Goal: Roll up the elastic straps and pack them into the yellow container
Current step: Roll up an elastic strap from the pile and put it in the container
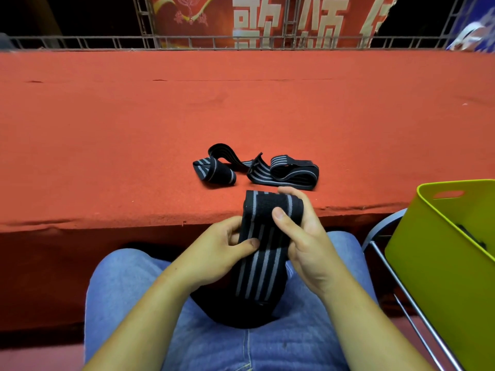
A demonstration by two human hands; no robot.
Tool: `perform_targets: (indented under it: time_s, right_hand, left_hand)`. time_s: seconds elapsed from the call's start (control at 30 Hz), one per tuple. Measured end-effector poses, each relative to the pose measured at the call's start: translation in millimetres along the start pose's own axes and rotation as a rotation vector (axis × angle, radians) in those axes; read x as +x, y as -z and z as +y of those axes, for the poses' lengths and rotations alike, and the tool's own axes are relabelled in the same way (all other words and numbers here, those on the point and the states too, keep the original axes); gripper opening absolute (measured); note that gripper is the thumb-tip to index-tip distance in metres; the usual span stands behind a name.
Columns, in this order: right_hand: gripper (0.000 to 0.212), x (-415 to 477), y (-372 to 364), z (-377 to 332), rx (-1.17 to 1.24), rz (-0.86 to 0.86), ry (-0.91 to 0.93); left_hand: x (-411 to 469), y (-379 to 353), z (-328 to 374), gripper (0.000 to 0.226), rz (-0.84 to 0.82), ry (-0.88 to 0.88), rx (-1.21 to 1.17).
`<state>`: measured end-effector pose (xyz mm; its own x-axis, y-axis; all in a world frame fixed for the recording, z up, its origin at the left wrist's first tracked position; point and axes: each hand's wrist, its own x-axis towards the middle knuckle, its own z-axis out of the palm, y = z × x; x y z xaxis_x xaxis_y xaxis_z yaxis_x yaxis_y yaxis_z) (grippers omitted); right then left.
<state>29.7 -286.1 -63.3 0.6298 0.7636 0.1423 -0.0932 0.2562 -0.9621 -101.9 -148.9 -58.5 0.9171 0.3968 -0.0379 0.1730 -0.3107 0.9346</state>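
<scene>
Strap (257, 266) held over lap, upper end rolled, tail draped on jeans (128, 285). Pinched by left hand (214, 250), thumb on stripes; roll gripped by right hand (308, 242), fingers curled round it. Loose straps (254, 168) just beyond on red table (134, 116). Container (428, 263) at right, something dark inside.

straps (255, 167) on table (107, 129), container (428, 250) right

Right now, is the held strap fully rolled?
Partly rolled. The black grey-striped elastic strap has a roll at its top, gripped by the right hand; the left hand pinches the loose tail.
</scene>
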Motion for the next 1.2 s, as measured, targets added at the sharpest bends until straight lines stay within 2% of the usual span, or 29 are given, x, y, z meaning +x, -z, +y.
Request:
perform_targets:
  time_s: [0.1,0.3,0.6,0.77,0.93,1.2]
  right_hand:
    - [0.04,-1.9,1.7,-1.2,-0.014,-0.034,-0.011]
    - [0.044,-2.5,2.3,0.1,-0.047,-0.088,-0.01]
    - [0.052,-2.8,0.8,2.4,-0.039,-0.157,-0.047]
    - [0.063,-1.0,-2.3,2.2,0.06,-0.147,-0.147]
    - [0.044,-2.3,-8.0,1.4,0.081,-0.125,-0.227]
    - [0.061,-1.8,-14.1,3.6,0.17,-0.054,-0.356]
  left_hand:
    - [-4.3,2.7,8.6,0.037,0.018,-0.019,-0.123]
    - [-5.2,3.4,18.5,0.047,0.04,-0.021,-0.285]
    - [-2.8,1.5,18.6,0.029,0.135,-0.043,-0.241]
    - [-1.0,0.7,15.5,0.034,0.211,-0.074,-0.221]
    - [-0.5,4.4,10.2,0.046,0.22,-0.131,-0.118]
    - [-1.9,-1.6,10.1,0.056,0.171,-0.209,0.036]
